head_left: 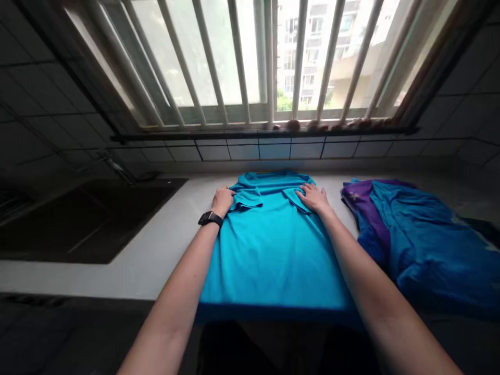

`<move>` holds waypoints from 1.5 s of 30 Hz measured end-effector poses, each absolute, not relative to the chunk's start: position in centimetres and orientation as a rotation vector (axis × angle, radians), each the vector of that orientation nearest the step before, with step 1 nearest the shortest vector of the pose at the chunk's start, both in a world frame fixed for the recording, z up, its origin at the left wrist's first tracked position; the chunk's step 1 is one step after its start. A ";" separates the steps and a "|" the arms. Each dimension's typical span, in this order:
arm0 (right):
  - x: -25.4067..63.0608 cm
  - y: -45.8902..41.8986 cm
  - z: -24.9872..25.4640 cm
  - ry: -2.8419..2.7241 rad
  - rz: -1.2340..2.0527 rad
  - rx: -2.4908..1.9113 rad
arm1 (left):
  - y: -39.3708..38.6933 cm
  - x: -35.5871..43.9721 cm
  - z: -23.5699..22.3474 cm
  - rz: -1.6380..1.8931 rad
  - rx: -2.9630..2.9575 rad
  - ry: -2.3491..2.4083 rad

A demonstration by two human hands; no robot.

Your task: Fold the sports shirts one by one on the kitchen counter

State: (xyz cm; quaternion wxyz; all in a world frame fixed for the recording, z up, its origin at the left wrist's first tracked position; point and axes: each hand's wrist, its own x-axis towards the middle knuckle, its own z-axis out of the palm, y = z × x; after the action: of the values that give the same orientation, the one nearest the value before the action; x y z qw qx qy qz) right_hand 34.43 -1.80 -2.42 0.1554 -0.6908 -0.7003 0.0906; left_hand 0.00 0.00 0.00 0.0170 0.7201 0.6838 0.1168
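A bright blue T-shirt (273,245) lies spread on the countertop, its collar toward the window and its lower end hanging over the front edge. Both short sleeves are folded inward over the body. My left hand (223,200), with a black watch on the wrist, is closed on the shirt's left side near the shoulder; part of its fingers is hidden. On the right sleeve fold rests my right hand (313,198), fingers spread and lying flat on the fabric.
Blue and purple clothes (417,229) are heaped on the counter at the right. A dark sink (89,219) with a faucet (119,169) is at the left. Behind the white countertop (172,229) are a tiled wall and a barred window (269,62).
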 end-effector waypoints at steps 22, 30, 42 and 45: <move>35.3 0.9 -2.2 -1.467 0.482 -1.859 | 5.1 0.1 -1.5 1.008 1.656 1.793; 35.2 1.0 -1.5 -1.185 0.782 -1.618 | 4.1 0.1 -1.2 1.097 2.088 1.313; 34.6 -1.0 0.6 -1.115 1.506 -1.213 | 2.4 1.7 -0.5 0.915 1.997 1.296; 33.9 -0.9 0.5 -1.192 1.468 -1.296 | 2.3 1.6 -0.5 0.970 1.994 1.290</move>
State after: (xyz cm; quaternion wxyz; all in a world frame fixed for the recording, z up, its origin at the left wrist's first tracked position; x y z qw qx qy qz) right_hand 33.86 -0.86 0.54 0.4119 -0.5151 -0.4739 0.5835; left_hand 1.65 2.35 -0.47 0.2840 0.7453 0.4822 0.3624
